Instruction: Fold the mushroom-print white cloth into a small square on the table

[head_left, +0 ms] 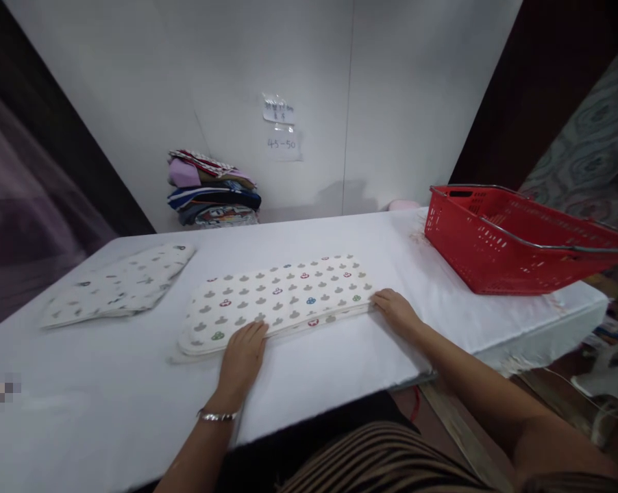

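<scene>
A folded white cloth [283, 291] printed with small grey, red, blue and green figures lies as a long strip on the table. My left hand [243, 355] grips its near edge left of the middle, the fingers over the top and the thumb hidden. At the right end of the strip, my right hand [397, 312] is closed on the near corner. A second white printed cloth [129, 284], also folded, lies apart to the left.
The white-covered table [299, 397] reaches back to a pale wall [391, 103] with paper notes [283, 140]. A stack of folded fabrics [214, 192] stands at the back left. On the right sits a red plastic basket [488, 253] with metal handles, near the table's edge.
</scene>
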A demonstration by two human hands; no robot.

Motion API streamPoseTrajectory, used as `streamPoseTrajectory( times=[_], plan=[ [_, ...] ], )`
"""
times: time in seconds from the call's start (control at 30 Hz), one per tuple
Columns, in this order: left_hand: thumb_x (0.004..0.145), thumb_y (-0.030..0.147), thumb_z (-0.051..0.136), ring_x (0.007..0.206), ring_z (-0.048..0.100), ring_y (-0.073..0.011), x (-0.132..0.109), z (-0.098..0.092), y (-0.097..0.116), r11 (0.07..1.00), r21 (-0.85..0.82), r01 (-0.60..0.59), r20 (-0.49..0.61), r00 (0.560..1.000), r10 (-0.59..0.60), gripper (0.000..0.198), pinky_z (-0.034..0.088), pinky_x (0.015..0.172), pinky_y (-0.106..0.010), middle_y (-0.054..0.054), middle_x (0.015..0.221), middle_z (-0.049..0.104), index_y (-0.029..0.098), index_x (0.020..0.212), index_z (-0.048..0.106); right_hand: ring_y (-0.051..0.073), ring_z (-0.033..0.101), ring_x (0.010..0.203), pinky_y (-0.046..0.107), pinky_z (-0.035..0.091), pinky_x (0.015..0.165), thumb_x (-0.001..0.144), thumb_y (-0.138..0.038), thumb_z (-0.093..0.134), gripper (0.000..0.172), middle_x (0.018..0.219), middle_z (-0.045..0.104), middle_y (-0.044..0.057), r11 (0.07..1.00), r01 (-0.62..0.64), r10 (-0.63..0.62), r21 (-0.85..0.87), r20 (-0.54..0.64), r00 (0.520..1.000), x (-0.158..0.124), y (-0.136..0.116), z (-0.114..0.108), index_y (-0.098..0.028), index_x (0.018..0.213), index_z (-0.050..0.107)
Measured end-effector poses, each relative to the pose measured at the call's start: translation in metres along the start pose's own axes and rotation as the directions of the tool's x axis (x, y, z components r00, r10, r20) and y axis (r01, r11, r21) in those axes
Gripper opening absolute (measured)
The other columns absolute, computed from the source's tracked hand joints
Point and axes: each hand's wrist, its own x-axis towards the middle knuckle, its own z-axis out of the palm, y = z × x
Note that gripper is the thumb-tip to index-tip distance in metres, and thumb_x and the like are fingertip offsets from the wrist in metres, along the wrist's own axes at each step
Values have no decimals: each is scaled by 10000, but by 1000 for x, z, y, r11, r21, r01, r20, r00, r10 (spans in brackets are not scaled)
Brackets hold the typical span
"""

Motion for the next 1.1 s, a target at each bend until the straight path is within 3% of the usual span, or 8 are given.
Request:
streamPoseTrajectory(
  times=[0.23,0.43,0.53,0.63,0.73,0.9,1.0,1.1],
  plan=[
    [1020,403,355,1166,670,-264,-6,12,-10,1000,-1,-24,-70,997,24,368,571,995,-537,2,1237,726,384,1277,618,263,686,1014,393,547,891,949,-259,474,352,1136,748,80,992,126,-127,-14,-61,990,2,17,12,-381,1157,731],
    [959,245,406,1234,643,-274,2,-10,10,995,48,83,126,988,-89,402,524,1078,-546,-19,1285,714,351,1229,683,262,706,968,418,592,849,924,-159,393,441,1075,770,85,974,203,-209,-102,-46,977,9,27,14,-277,1133,763],
    [956,198,396,1249,635,-280,7,-25,29,990,78,116,200,971,-130,424,515,1097,-543,-41,1302,705,327,1234,690,285,713,985,492,600,861,892,-149,378,463,1081,771,101,976,205,-212,-75,-107,971,7,40,24,-237,1135,763],
    [983,190,386,1271,620,-272,10,-36,44,983,106,150,252,952,-173,403,491,1140,-477,-59,1324,691,286,1227,692,307,725,974,551,612,830,907,-199,369,490,1071,773,83,980,201,-197,1,-206,958,-1,59,44,-328,1181,754],
    [995,182,393,1295,599,-267,10,-43,50,978,111,174,298,934,-200,386,473,1158,-447,-71,1351,673,243,1257,670,352,721,968,604,605,798,928,-292,397,517,1086,767,34,968,243,-210,68,-314,926,-8,83,67,-551,1306,637],
    [1016,192,385,1302,587,-238,-1,-57,39,962,129,239,276,924,-267,362,444,1174,-421,-69,1358,668,235,1251,657,353,673,1136,658,455,1123,890,-373,441,644,1282,696,-100,950,297,-248,95,-346,905,-12,108,90,-678,1451,360],
    [1018,191,396,1317,571,-212,-14,-70,20,944,163,287,255,912,-321,345,411,1192,-431,-55,1372,661,252,1234,658,336,650,1185,637,534,1064,856,-377,448,674,1319,647,-195,952,294,-243,89,-368,897,-13,105,88,-733,1417,336],
    [1004,204,446,1371,527,-220,-31,-83,-2,904,201,378,232,878,-419,337,370,1202,-526,-42,1421,628,271,1275,634,301,557,1321,576,536,1094,824,-357,463,727,1378,556,-282,928,363,-301,83,-407,862,-12,93,80,-722,1436,317]
  ],
)
